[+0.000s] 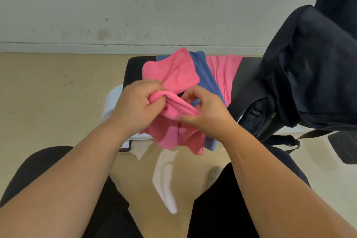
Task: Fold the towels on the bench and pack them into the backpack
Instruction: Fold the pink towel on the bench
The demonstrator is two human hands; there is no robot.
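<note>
Between the 2 palms, the fingers (pixel 154 100) of the left hand (pixel 135 106) and right hand (pixel 204 110) pinched a bunched ridge of the pink towel (pixel 173 75) over the bench (pixel 133 69). Folding it well likely meant finding 2 corners and matching the edges first. Underneath lay a blue towel (pixel 206 79) and a second pink towel (pixel 222 71), with the backpack (pixel 309 67) just to the right.

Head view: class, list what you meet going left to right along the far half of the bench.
Bare black bench end → held pink towel → blue towel → flat pink towel → black backpack.
</note>
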